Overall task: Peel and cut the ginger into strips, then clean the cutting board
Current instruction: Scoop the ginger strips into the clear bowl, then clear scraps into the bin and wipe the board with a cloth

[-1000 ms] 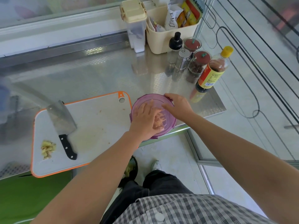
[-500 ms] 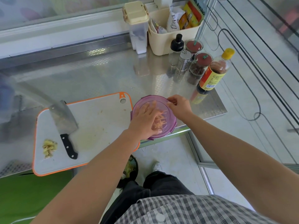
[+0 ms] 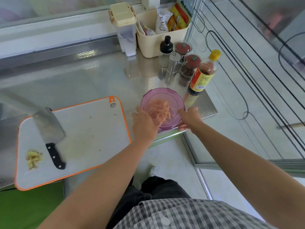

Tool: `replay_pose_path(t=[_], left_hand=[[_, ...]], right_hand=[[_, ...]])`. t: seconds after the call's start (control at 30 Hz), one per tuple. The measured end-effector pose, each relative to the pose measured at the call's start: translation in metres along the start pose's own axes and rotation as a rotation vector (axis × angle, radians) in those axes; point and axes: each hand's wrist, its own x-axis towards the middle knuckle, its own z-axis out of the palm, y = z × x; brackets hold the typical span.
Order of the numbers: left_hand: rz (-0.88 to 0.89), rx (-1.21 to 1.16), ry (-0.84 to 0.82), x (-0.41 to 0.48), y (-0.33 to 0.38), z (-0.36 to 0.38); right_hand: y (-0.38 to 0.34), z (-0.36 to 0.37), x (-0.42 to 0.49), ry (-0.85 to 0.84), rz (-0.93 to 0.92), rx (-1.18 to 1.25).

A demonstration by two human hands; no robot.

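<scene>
A purple translucent bowl stands on the steel counter, right of the cutting board, with a heap of ginger strips inside. My left hand hovers at the bowl's near-left rim, fingers relaxed and reaching over the edge. My right hand grips the bowl's near-right rim between thumb and fingers. The white, orange-edged cutting board carries a cleaver with a black handle and a small pile of ginger peel at its near-left corner.
Behind the bowl stand a sauce bottle, a steel shaker, spice jars and a cream caddy with packets. The counter edge runs just in front of the bowl. A green surface lies below left.
My left hand has drawn back from over the bowl toward its near-left rim, uncovering the ginger strips. My right hand has slid from the far-right rim to the near-right rim.
</scene>
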Motion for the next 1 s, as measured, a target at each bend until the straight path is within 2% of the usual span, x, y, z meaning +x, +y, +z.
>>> replay_pose_path(t=[0.07, 0.13, 0.3, 0.4, 0.47, 0.53, 0.6, 0.77, 0.83, 0.9, 1.0], left_hand=[[-0.036, -0.102, -0.041, 0.007, 0.003, 0.003], [-0.043, -0.263, -0.05, 0.017, 0.002, 0.003], [0.001, -0.527, -0.205, 0.028, 0.009, -0.002], [0.003, -0.528, -0.28, 0.027, 0.006, -0.004], [-0.02, -0.458, -0.219, 0.024, -0.007, -0.002], [-0.075, -0.374, -0.12, 0.018, -0.03, -0.009], [-0.067, -0.298, -0.041, 0.008, -0.061, -0.019], [-0.202, -0.207, 0.068, -0.019, -0.153, -0.059], [-0.273, -0.177, 0.127, -0.033, -0.189, -0.076], [-0.334, -0.148, 0.202, -0.046, -0.224, -0.09], [-0.429, -0.139, 0.34, -0.065, -0.272, -0.11]], right_hand=[[-0.001, -0.002, -0.005, -0.254, 0.13, 0.15], [0.0, -0.004, -0.006, -0.316, 0.141, 0.258], [0.006, -0.008, 0.014, -0.077, 0.087, 0.394], [0.011, -0.005, 0.014, -0.038, 0.088, 0.473], [0.019, 0.005, 0.006, 0.019, 0.106, 0.513], [0.031, 0.024, -0.006, 0.04, 0.13, 0.444], [0.04, 0.049, -0.018, -0.048, 0.129, 0.335], [0.019, 0.121, -0.061, -0.404, -0.138, 0.017], [0.006, 0.155, -0.075, -0.476, -0.258, -0.096], [-0.003, 0.192, -0.087, -0.46, -0.413, -0.209], [-0.009, 0.241, -0.108, -0.328, -0.637, -0.351]])
